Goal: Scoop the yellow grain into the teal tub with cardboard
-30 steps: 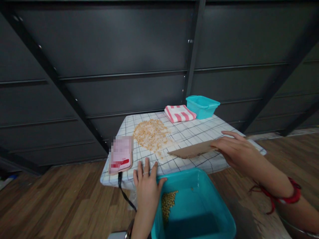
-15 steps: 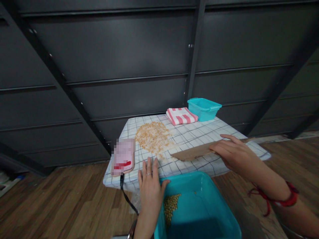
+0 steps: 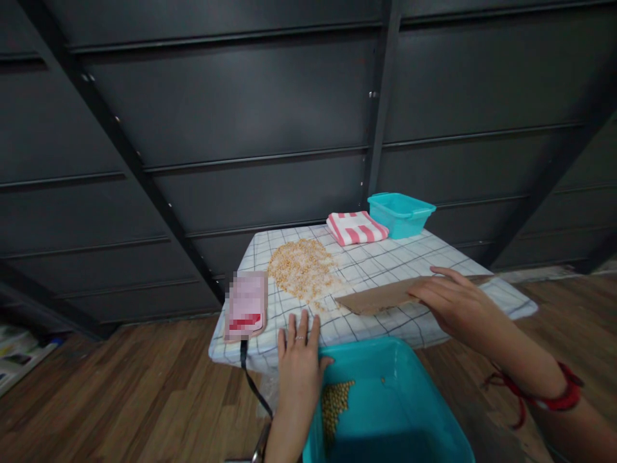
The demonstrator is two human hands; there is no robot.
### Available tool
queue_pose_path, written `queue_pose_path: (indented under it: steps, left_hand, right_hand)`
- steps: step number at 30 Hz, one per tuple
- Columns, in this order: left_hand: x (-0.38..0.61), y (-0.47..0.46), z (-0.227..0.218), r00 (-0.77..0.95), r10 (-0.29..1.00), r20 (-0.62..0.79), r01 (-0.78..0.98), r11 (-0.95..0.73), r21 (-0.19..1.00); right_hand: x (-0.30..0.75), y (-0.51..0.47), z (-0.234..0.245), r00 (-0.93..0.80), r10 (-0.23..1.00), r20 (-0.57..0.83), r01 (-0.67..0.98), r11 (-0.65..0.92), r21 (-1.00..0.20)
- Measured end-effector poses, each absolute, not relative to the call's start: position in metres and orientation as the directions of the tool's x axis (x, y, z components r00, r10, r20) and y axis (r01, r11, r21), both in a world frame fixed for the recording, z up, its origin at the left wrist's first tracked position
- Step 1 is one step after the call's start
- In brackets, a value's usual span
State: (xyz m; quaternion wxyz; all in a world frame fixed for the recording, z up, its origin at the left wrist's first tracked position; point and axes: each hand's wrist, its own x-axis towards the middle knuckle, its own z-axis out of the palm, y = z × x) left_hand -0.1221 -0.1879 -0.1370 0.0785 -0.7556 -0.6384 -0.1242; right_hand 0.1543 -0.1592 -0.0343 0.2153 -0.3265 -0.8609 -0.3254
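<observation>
My right hand (image 3: 460, 307) grips a flat strip of brown cardboard (image 3: 380, 298) that lies on the checked tablecloth (image 3: 385, 263), its tip near a pile of yellow grains (image 3: 303, 267). My left hand (image 3: 299, 355) rests at the table's near edge, fingers stretched flat on the cloth and thumb on the rim of a large teal tub (image 3: 385, 405). The tub sits below the table edge and has some yellow grains (image 3: 335, 404) inside.
A pink phone (image 3: 247, 305) with a dark strap hanging off the edge lies at the table's left front. At the back stand a folded red-and-white striped cloth (image 3: 357, 227) and a small teal tub (image 3: 401, 214). Dark metal panels rise behind; wood floor surrounds.
The view has shifted slightly to the left. Both hands, the cardboard and the tub hold about the same places relative to the table.
</observation>
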Motion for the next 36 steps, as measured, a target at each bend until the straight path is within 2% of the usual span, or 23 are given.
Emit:
queue_pose_path:
  steps: [7, 10, 21, 28, 36]
  left_hand:
    - [-0.126, -0.185, -0.131, 0.153, 0.96, 0.236, 0.985, -0.167, 0.04]
    - [-0.128, -0.184, -0.132, 0.17, 0.955, 0.244, 0.984, -0.178, 0.011]
    - [-0.127, -0.183, -0.135, 0.161, 0.942, 0.296, 0.987, -0.159, -0.031]
    - [-0.125, -0.187, -0.134, 0.147, 0.946, 0.288, 0.989, -0.151, -0.01]
    - [-0.118, -0.191, -0.122, 0.112, 0.965, 0.236, 0.993, -0.119, 0.013]
  right_hand:
    - [0.152, -0.16, -0.035, -0.68, 0.435, 0.59, 0.717, 0.561, 0.413]
    - [0.151, -0.16, -0.036, -0.677, 0.458, 0.576, 0.723, 0.561, 0.403]
    - [0.149, -0.161, -0.032, -0.663, 0.425, 0.616, 0.727, 0.563, 0.394]
    - [0.144, -0.161, -0.033, -0.65, 0.42, 0.634, 0.729, 0.581, 0.362]
    - [0.145, -0.161, -0.027, -0.681, 0.452, 0.576, 0.72, 0.559, 0.412]
